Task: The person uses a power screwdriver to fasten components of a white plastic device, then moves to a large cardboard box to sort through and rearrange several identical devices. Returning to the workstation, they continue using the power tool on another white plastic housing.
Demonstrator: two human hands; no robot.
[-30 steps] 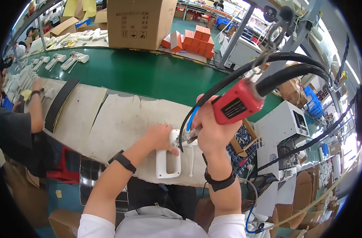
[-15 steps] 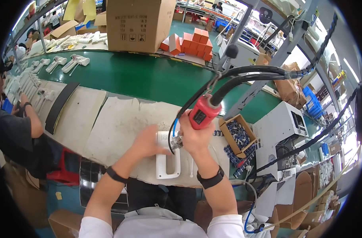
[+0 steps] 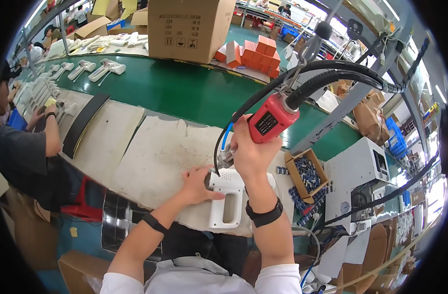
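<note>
My right hand (image 3: pixel 256 154) is wrapped round a red power screwdriver (image 3: pixel 278 115), which hangs from a hook with black cables. Its metal front end is over the far edge of a white plastic appliance housing (image 3: pixel 229 182), partly behind my hand; whether the tip touches the housing cannot be made out. The housing lies on the worktop, its looped handle toward me and a patch of small holes on top. My left hand (image 3: pixel 197 186) grips the housing's left end, with the thumb lying across the base of the handle.
An open carton (image 3: pixel 307 174) of small dark blue parts stands at the right, more parts beside it. A white machine (image 3: pixel 354 171) is further right. Beyond the pale worktop (image 3: pixel 160 147) runs a green conveyor (image 3: pixel 145 90). A co-worker (image 3: pixel 23 147) sits at the left near white assemblies.
My right hand has lifted the screwdriver up and away from me. My left hand, blurred beside the housing before, is now against its left end. The whole view has shifted slightly.
</note>
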